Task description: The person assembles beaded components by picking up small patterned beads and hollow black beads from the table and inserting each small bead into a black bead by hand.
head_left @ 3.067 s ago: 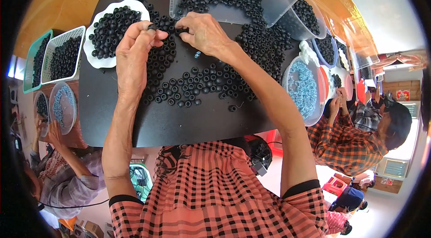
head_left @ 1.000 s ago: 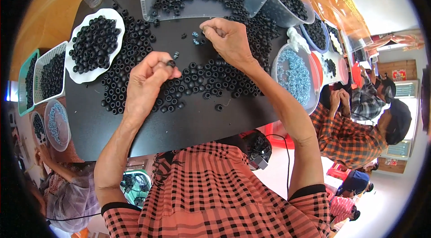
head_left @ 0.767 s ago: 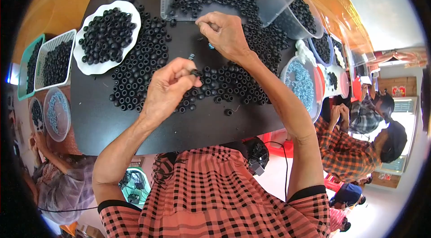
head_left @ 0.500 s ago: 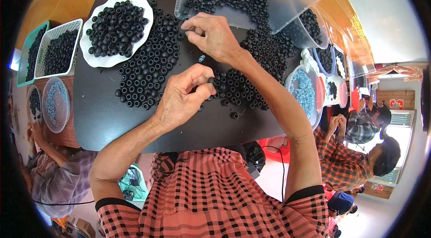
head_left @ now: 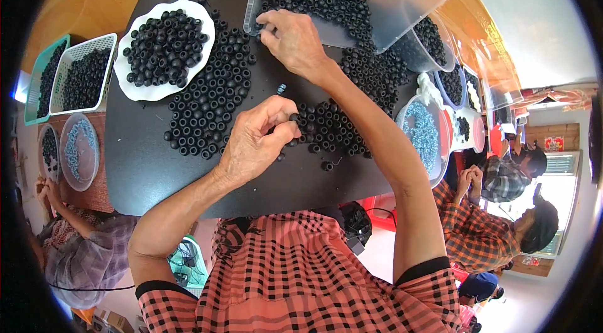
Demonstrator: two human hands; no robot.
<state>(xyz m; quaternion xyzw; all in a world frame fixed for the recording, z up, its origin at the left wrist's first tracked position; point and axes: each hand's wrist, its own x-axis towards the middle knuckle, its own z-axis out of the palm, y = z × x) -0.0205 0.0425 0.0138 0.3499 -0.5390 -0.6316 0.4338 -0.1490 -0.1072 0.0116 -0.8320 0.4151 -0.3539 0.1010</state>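
Observation:
My left hand [head_left: 259,135] is closed in a pinch over the dark table [head_left: 141,163], a black bead [head_left: 294,118] between thumb and forefinger. Farther off, by the rim of a clear plastic bin [head_left: 251,3], my right hand [head_left: 292,41] has its fingers curled toward the thumb. Whatever its fingertips hold, if anything, is too small to make out. Between the two hands lies a small blue-and-dark beaded piece [head_left: 281,89]. Loose black beads [head_left: 204,104] spread to the left of my hands, and another patch of black beads [head_left: 333,129] lies under my right forearm.
A white scalloped plate [head_left: 139,87] of black beads stands at the left, near baskets of beads [head_left: 94,38]. At the right are a tub of black beads [head_left: 449,50] and a bowl of light-blue beads [head_left: 419,135]. Co-workers [head_left: 483,226] sit on both sides.
My right hand has moved slightly away and to the left, from the bead patch to the bin's rim. The left hand keeps its pinch on the bead, hardly moved.

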